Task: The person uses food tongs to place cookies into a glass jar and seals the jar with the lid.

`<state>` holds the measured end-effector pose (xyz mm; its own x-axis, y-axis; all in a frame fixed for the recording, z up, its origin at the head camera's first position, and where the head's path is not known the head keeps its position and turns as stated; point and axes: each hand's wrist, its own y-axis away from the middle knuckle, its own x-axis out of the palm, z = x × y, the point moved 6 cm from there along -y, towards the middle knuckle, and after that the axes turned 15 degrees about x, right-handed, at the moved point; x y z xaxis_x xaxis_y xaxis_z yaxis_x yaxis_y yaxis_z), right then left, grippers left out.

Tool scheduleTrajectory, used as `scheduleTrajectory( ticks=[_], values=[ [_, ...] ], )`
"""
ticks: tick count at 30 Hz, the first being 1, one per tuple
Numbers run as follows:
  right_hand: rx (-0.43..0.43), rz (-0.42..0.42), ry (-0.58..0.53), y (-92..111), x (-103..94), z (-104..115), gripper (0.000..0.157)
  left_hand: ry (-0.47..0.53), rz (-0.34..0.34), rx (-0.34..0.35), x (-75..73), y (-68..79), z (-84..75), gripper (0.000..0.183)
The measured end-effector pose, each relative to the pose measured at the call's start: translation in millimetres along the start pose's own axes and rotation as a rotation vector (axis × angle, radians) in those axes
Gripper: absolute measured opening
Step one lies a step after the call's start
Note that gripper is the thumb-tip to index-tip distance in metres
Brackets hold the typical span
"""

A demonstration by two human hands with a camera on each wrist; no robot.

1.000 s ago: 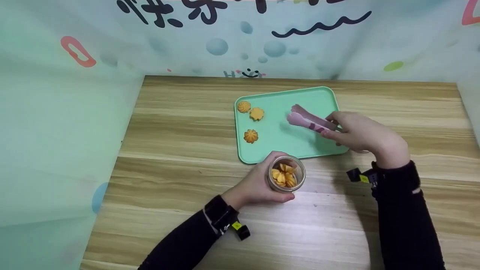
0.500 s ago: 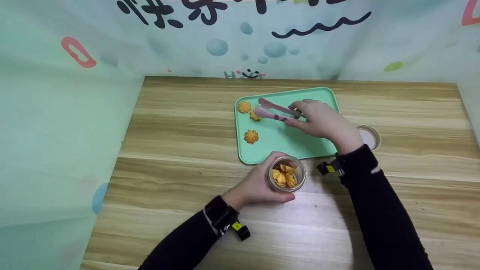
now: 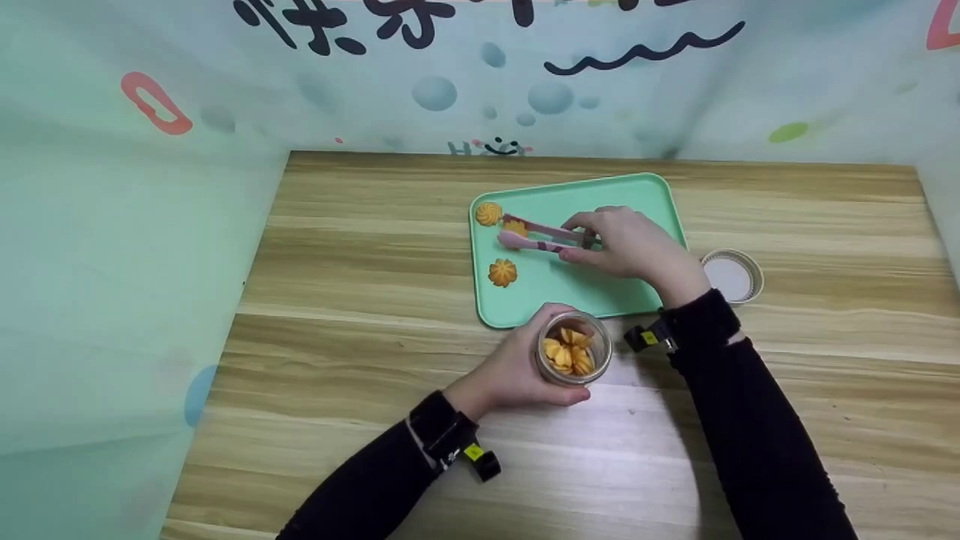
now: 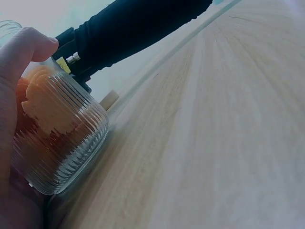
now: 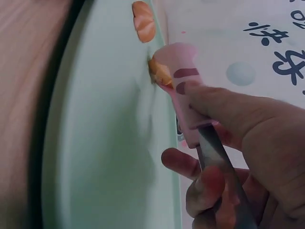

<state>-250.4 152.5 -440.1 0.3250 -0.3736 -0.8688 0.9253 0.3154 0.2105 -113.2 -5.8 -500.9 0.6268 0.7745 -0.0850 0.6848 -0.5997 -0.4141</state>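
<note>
My left hand (image 3: 517,367) grips a ribbed clear glass jar (image 4: 62,129), its mouth facing up, with several cookies (image 3: 570,352) inside. My right hand (image 3: 630,247) pinches pink tongs (image 5: 190,95) with metal arms, reaching over the green tray (image 3: 585,296). The tong tips stand on either side of one cookie (image 3: 516,227) near the tray's left end. Just beyond them lies a swirled cookie (image 3: 488,214), and nearer the front is a star-shaped cookie (image 3: 502,273). In the right wrist view the tongs partly hide the cookie (image 5: 161,72) between their tips.
A round jar lid (image 3: 729,277) lies inner side up by the tray's right edge, partly behind the right wrist. The wooden table (image 3: 360,300) ends at a printed cloth backdrop (image 3: 420,97) behind the tray and at the left.
My right hand has moved left over the tray, bringing the tongs from its middle to around the cookie. The lid has come into view. My left hand and the jar stay put.
</note>
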Motion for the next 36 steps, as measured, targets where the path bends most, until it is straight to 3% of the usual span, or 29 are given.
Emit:
scheduleTrajectory(
  ticks=[9,16,22,27,29,36],
  values=[
    [-0.006,0.031,0.022,11,-4.2,-3,0.039,0.008,0.000,-0.004,0.0,0.5,-0.5,0.091],
    [-0.065,0.079,-0.082,32,-25.0,-9,0.033,0.015,-0.003,-0.003,-0.2,0.6,0.7,0.090],
    [-0.154,0.024,-0.114,78,-67.4,-4,0.025,0.024,-0.001,0.007,1.0,-0.2,0.7,0.090],
    [-0.308,-0.025,-0.150,127,-97.2,10,0.021,0.029,-0.010,-0.014,1.9,0.1,0.0,0.091],
    [-0.343,-0.024,-0.155,144,-102.3,15,0.024,0.031,-0.010,-0.020,2.2,0.5,0.1,0.093],
    [-0.313,0.009,-0.078,176,-99.2,24,0.023,0.054,-0.008,-0.031,1.9,1.6,1.8,0.094]
  ],
)
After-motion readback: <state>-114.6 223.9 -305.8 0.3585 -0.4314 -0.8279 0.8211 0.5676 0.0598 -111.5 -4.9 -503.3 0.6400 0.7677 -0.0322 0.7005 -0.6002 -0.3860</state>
